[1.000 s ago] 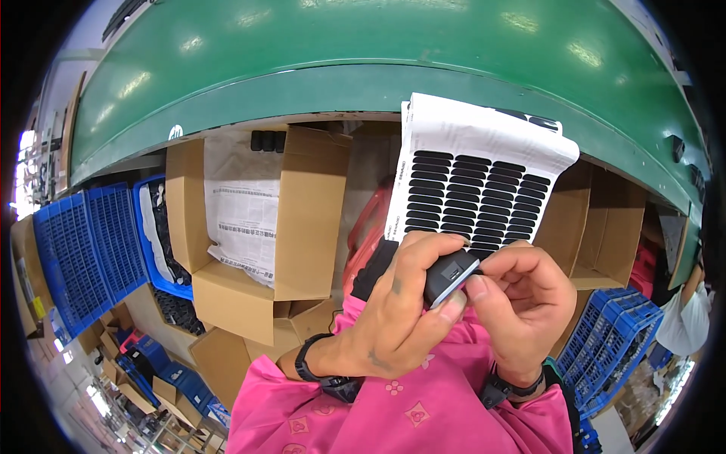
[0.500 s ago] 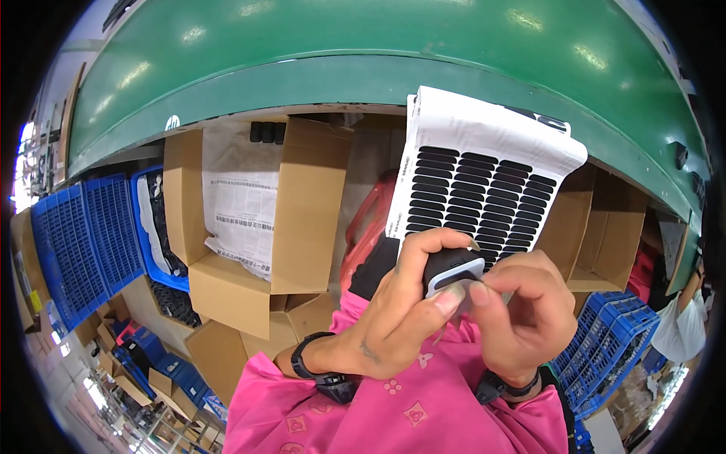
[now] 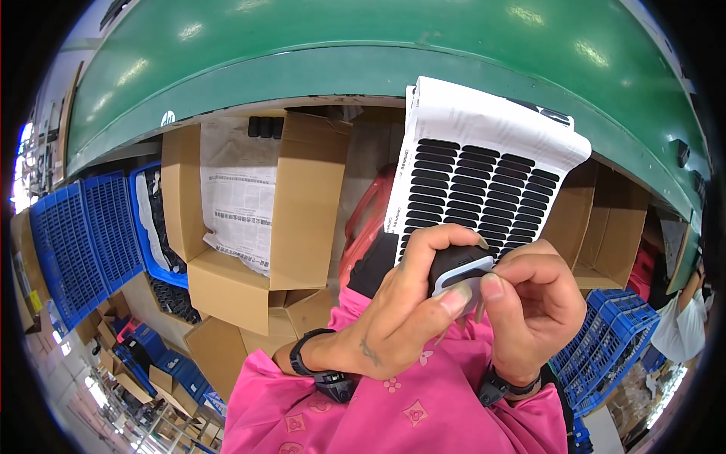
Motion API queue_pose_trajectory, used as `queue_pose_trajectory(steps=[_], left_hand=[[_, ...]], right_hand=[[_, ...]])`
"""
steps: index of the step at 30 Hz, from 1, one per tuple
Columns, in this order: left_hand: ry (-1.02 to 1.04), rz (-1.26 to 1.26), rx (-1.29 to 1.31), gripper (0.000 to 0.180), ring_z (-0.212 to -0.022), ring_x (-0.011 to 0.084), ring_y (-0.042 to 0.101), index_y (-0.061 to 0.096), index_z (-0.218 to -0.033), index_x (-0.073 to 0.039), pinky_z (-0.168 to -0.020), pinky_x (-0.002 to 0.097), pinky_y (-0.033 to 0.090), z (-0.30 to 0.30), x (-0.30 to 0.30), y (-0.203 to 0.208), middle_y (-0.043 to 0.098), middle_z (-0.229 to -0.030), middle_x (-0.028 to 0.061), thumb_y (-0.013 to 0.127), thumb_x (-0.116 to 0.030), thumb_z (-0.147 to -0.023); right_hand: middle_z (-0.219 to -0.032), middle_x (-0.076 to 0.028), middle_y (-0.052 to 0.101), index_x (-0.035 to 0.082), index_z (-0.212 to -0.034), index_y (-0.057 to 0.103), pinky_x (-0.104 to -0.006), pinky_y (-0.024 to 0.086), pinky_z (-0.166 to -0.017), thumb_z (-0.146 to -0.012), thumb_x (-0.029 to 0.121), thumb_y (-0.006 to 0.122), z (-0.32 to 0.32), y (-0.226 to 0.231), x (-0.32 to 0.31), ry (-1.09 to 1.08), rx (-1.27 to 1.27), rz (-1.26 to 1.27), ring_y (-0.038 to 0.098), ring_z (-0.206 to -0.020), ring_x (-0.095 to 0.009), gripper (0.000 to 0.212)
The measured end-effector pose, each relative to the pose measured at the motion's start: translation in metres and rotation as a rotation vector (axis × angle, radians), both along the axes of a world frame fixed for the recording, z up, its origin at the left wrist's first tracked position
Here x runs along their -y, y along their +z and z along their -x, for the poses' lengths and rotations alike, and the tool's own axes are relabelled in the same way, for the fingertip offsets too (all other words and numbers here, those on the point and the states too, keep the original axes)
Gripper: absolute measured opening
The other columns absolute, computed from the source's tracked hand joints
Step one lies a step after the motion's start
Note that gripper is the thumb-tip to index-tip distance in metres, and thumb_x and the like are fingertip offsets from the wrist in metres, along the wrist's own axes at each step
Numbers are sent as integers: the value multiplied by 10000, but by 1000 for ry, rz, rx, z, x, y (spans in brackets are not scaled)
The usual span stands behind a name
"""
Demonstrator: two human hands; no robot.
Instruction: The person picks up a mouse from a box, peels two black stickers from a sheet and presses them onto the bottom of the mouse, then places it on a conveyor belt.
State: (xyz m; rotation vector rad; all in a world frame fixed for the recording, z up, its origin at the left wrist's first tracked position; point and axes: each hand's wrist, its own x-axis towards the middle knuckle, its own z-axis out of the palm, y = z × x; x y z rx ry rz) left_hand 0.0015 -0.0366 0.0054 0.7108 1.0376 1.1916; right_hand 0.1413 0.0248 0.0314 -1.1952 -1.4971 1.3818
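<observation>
My left hand (image 3: 412,306) is closed round a small black part (image 3: 448,261) with a rounded, pale grey-blue rim (image 3: 463,274) at its end. Its thumb presses below the rim, and the fingers curl over the top. At the right end of that rim, the thumb and forefinger of my right hand (image 3: 533,306) are pinched together. Whatever lies between those fingertips is too small to make out. Behind both hands a white sheet (image 3: 491,113) of black oval stickers (image 3: 484,189) drapes from the table edge, its lower part partly covered by my fingers.
The green table (image 3: 340,64) spans the far side. Below it at left stands an open cardboard box (image 3: 310,204) lined with printed paper, with small black parts inside. Another cardboard box (image 3: 612,227) is at right. Blue crates (image 3: 94,234) and a blue basket (image 3: 605,340) flank me.
Both hands and the black part have shifted slightly right. The right fingertips have moved a little away from the rim's middle, showing more of its pale outline.
</observation>
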Motion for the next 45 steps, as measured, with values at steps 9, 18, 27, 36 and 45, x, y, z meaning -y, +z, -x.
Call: queue_pose_trajectory(steps=[9,18,27,36,45], left_hand=[[-2,19,14,494,-819,146,499,306,-1322,21,-755,300,428,-1,0,1,526,-1048,131,446,-195,-901],[-1,33,6,502,-823,155,515,308,-1323,23,-752,307,438,0,-1,1,528,-1060,141,450,-201,-897],[5,135,160,513,-895,192,548,309,-1315,5,-782,328,473,1,-4,9,501,-1130,151,465,-226,-885],[-40,300,481,571,-858,229,597,315,-1311,-21,-657,365,539,8,-12,12,495,-1150,165,518,-313,-864],[115,84,102,480,-937,177,548,312,-1330,-9,-828,315,446,-3,-7,1,532,-1105,138,437,-200,-908]], right_hand=[[-772,-101,614,-48,-855,605,-214,431,-575,-742,-90,689,2,-2,-1,-20,-49,77,548,-658,-109,147],[-813,-88,592,-45,-882,581,-198,423,-580,-771,-80,681,2,-4,-3,2,-95,77,531,-674,-79,153],[-831,-81,566,-55,-894,564,-188,425,-573,-794,-98,644,-3,-9,-7,32,-123,-14,527,-670,-59,135],[-878,-102,576,-86,-971,585,-199,446,-586,-823,-92,570,-5,-8,-8,-25,-206,79,553,-692,-77,149],[-804,-93,600,-18,-990,691,-257,462,-532,-701,-37,710,3,-9,-7,105,299,-445,581,-612,-165,290]])
